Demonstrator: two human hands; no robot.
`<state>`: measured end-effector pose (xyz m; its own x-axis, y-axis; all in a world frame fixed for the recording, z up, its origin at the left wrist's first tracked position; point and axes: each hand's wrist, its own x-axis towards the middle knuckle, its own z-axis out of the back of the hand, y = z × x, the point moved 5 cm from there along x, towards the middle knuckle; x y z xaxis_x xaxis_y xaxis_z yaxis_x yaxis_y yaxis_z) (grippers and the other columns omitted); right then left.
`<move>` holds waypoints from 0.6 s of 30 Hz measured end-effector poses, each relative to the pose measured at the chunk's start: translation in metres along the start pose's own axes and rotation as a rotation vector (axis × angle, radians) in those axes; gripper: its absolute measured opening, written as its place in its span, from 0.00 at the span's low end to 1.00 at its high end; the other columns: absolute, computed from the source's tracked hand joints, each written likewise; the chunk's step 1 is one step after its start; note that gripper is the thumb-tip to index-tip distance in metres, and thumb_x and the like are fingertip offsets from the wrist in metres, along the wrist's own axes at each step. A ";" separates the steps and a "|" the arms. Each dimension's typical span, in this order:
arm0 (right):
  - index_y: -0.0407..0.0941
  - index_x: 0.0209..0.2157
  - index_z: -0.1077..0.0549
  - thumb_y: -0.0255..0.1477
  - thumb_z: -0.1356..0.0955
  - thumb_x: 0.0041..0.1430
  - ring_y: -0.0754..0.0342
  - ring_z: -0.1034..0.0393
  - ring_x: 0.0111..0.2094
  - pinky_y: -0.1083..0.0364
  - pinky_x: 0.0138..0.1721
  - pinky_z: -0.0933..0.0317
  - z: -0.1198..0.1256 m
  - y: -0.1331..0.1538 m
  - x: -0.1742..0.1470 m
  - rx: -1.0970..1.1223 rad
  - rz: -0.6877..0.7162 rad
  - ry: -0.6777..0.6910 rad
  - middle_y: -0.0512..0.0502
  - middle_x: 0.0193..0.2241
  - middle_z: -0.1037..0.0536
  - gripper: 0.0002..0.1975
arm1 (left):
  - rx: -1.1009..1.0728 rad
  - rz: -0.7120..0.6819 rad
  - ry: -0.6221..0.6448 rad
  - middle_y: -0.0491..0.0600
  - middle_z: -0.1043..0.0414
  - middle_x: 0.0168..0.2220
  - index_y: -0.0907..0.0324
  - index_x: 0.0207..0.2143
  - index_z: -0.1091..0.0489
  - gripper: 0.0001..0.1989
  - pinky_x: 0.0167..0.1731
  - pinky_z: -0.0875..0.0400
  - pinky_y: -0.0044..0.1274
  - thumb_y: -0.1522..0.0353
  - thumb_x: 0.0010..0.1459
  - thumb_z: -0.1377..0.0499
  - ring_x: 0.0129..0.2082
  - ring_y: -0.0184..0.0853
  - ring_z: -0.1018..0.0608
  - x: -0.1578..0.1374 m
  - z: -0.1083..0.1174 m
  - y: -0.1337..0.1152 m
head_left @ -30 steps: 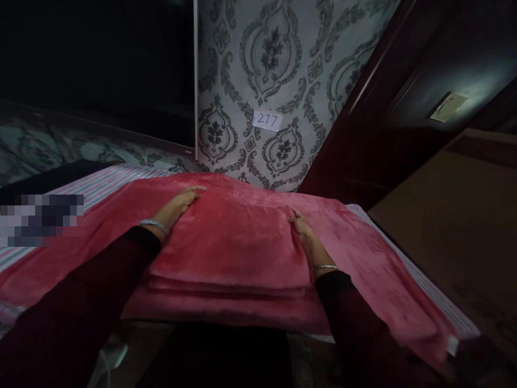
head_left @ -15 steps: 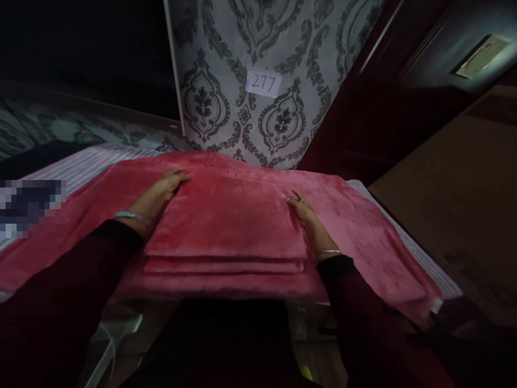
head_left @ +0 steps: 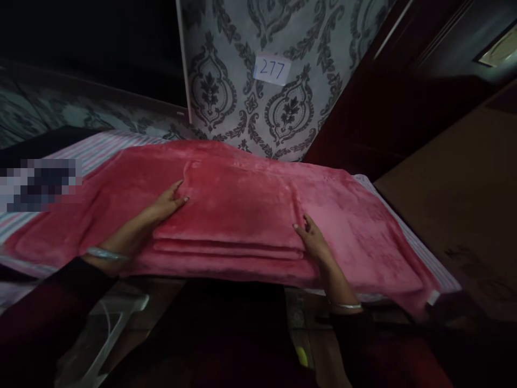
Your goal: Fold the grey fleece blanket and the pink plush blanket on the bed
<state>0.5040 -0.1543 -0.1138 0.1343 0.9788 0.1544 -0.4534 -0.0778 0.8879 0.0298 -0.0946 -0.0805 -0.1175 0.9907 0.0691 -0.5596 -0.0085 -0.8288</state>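
Observation:
A folded piece of pink plush fabric lies in thick, flat layers on a larger pink plush cloth. My left hand rests against its left edge, thumb and fingers spread apart. At the right edge, my right hand touches the fold's side, with thumb and index finger apart. Some fingertips of both hands are hidden by the plush or the hand itself. I cannot tell what kind of article the folded fabric is.
A striped cloth shows beneath the pink one. A dark screen stands behind on the left; a paper marked 277 is on the patterned wall. A cardboard box stands at right. A white frame is below the table.
Both hands have slid nearer to me along the sides of the folded fabric. The fabric stays folded in the same layers, and the view has shifted slightly.

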 end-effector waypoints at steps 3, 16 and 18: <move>0.44 0.65 0.34 0.44 0.35 0.63 0.41 0.28 0.55 0.37 0.59 0.36 0.006 0.038 -0.006 -0.250 0.208 -0.102 0.35 0.56 0.24 0.33 | 0.219 -0.084 -0.026 0.59 0.28 0.59 0.60 0.67 0.38 0.35 0.58 0.29 0.42 0.58 0.59 0.42 0.57 0.49 0.24 0.000 0.010 -0.023; 0.55 0.71 0.45 0.38 0.38 0.72 0.44 0.58 0.73 0.37 0.69 0.54 -0.096 0.082 -0.057 -0.815 0.767 0.421 0.50 0.72 0.46 0.28 | 0.653 -0.863 0.573 0.53 0.54 0.75 0.52 0.73 0.51 0.30 0.71 0.67 0.45 0.56 0.73 0.58 0.75 0.42 0.54 -0.047 -0.123 -0.090; 0.56 0.71 0.44 0.38 0.38 0.72 0.44 0.57 0.73 0.37 0.69 0.54 -0.095 0.077 -0.059 -0.810 0.775 0.404 0.50 0.72 0.45 0.28 | 0.664 -0.854 0.588 0.53 0.56 0.75 0.52 0.74 0.53 0.30 0.71 0.66 0.44 0.56 0.73 0.59 0.75 0.42 0.55 -0.047 -0.120 -0.087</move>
<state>0.3771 -0.1998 -0.0959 -0.6420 0.7239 0.2526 -0.7356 -0.6745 0.0633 0.1825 -0.1236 -0.0786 0.7823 0.6211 0.0475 -0.6041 0.7751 -0.1853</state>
